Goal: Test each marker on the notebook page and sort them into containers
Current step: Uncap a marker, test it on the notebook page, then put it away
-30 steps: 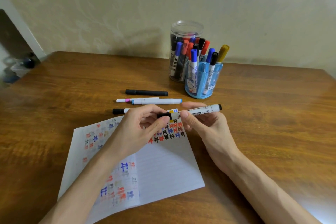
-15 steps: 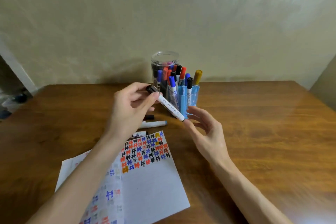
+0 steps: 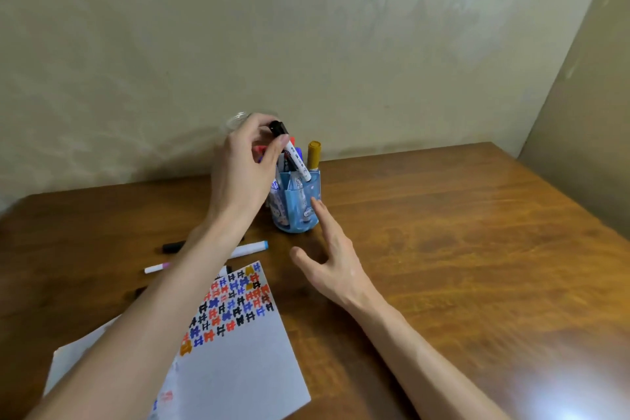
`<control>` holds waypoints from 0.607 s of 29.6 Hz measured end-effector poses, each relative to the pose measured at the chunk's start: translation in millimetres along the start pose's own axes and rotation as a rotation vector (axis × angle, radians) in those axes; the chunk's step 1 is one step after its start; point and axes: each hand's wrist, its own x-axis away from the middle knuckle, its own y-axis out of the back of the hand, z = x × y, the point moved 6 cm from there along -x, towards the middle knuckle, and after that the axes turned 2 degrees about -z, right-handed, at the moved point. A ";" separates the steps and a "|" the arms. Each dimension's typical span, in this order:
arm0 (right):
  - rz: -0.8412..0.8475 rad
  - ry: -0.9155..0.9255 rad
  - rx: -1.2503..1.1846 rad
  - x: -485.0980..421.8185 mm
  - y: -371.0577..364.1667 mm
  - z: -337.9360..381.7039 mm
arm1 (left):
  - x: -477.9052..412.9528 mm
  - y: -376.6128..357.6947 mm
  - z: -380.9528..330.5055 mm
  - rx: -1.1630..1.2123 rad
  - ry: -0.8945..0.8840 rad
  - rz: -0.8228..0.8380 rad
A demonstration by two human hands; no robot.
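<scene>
**Asker:** What is hidden or hard to make out, starting at the left?

**Describer:** A pink-tipped pen [image 3: 155, 268] is lying on the wooden bench [image 3: 460, 249], and its right end is running under the left forearm. Just behind it, a black marker [image 3: 173, 246] is showing only its left end, because the forearm is covering the rest. The notebook page [image 3: 238, 375] is lying at the front. Small marks in black, blue, red and gold are filling its top corner. The arm and the frame's edge are cutting off its lower left. A white marker with a blue cap [image 3: 252, 247] is poking out to the right of the forearm.

**Asker:** And the hands?

**Describer:** The left hand [image 3: 238, 177] is hanging above the containers, its grip clamped on the cap end of a black-capped marker [image 3: 296, 157]. That marker is tilting, and its lower end is sitting at the rim of the blue holder [image 3: 300, 211]. I cannot tell whether it is inside. The right hand [image 3: 335, 269] is hovering just right of the holder. Its grip is apart, with the fingers straight and holding nothing.

**Asker:** What are the containers holding?

**Describer:** A clear jar [image 3: 235, 120] is standing behind the left hand. Only part of its rim is showing, and its contents are hidden. The blue holder is standing to the jar's right and nearer the viewer, with several markers upright in it. Red and blue caps are peeking out partly behind the hand. A gold-capped marker [image 3: 314, 155] is rising plainly at the holder's right side.
</scene>
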 end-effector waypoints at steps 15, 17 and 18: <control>-0.045 -0.008 -0.004 1.9 9.3 -9.1 | 13.4 -38.9 13.8 -0.217 0.038 0.170; -0.048 -0.006 -0.010 1.5 10.5 -9.3 | 14.4 -34.2 16.7 -0.215 0.043 0.155; -0.049 -0.006 -0.009 0.9 11.5 -9.6 | 15.6 -30.4 18.6 -0.223 0.044 0.151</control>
